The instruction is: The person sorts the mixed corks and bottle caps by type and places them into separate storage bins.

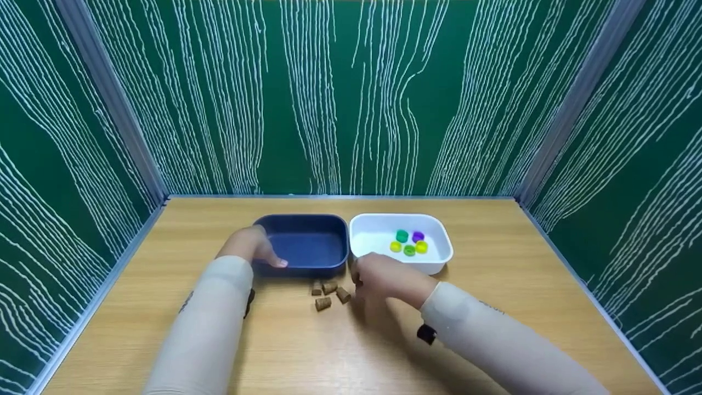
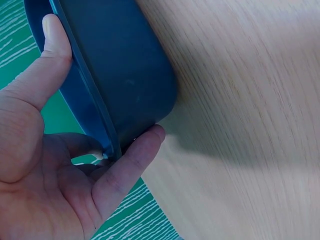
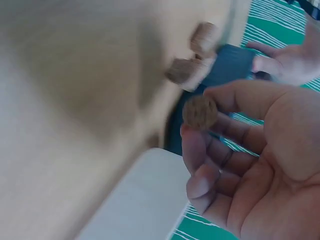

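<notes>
My left hand (image 1: 249, 245) holds the left end of a dark blue container (image 1: 310, 249), its thumb over the rim. Seen from the left wrist, the fingers (image 2: 131, 167) bend around the outer corner of the container's wall. A brown cork (image 3: 199, 112) is pinched between thumb and fingertips of my right hand (image 1: 392, 277), which is in front of the white container's near left corner. Between the hands, several more corks lie loose on the table, among them a cork (image 1: 323, 303) lying nearest to me.
A white container (image 1: 439, 267) stands right beside the blue one, with several small green, yellow and purple round pieces in it, one being a purple piece (image 1: 418, 236). Green panels (image 1: 351, 109) with white streaks enclose the wooden table (image 1: 307, 351) at the back and sides.
</notes>
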`<state>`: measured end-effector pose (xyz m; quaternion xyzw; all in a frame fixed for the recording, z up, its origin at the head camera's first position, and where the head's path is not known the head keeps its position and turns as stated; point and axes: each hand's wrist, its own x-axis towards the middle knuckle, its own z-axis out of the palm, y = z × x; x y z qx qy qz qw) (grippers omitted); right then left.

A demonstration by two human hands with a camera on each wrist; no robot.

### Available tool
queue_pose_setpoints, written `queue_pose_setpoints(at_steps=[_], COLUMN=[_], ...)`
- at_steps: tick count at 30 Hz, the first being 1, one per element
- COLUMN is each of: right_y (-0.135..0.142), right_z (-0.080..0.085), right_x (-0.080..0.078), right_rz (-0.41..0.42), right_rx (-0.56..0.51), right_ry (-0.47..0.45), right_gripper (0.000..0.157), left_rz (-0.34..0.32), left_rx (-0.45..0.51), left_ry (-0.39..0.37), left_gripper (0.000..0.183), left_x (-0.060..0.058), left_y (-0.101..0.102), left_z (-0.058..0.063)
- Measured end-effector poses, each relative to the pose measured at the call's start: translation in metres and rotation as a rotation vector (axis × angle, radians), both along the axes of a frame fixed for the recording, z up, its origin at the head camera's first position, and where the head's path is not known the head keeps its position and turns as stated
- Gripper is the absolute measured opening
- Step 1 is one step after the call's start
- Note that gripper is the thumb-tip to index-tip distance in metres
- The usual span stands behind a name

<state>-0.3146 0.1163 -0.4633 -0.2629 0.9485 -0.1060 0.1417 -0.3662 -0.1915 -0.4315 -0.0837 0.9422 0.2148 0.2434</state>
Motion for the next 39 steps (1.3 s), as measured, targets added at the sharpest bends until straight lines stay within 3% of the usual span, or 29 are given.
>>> queue_pose_setpoints(at_steps=[5,9,15,23,29,33,39], right_y=[-0.002,-0.006,-0.02,-0.048,-0.065,-0.072,-0.078], right_z=[0.023,0.037,0.042,0.035,0.019,0.009,-0.003], right_x=[-0.009,-0.018,-0.036,-0.055,-0.072,-0.082,-0.089], right_rz=[0.025,0.03,0.031,-0.057,-0.066,-0.097,-0.056], right_rx=[-0.065,-0.107,-0.127,-0.142,-0.128,-0.106,-0.022], right_ry=[-0.012,0.053,0.134,0.141,0.206,0.202,0.23], right_gripper=[0.013,0.014,0.018,0.018,0.015,0.009,0.016], left_rz=[-0.002,-0.008,-0.019,0.012,0.019,0.029,0.025], left_rx=[-0.013,-0.018,-0.017,-0.004,-0.007,0.001,-0.017], left_ry=[0.002,-0.003,-0.021,-0.018,-0.014,-0.009,-0.019], left_gripper=[0.119,0.12,0.123,0.122,0.118,0.119,0.123], left_x=[-0.003,0.0,0.001,0.0,-0.001,-0.003,-0.004], left_y=[-0.002,-0.002,-0.002,-0.002,-0.001,0.001,0.001], left_z=[-0.003,-0.001,0.002,0.001,0.0,0.0,0.0])
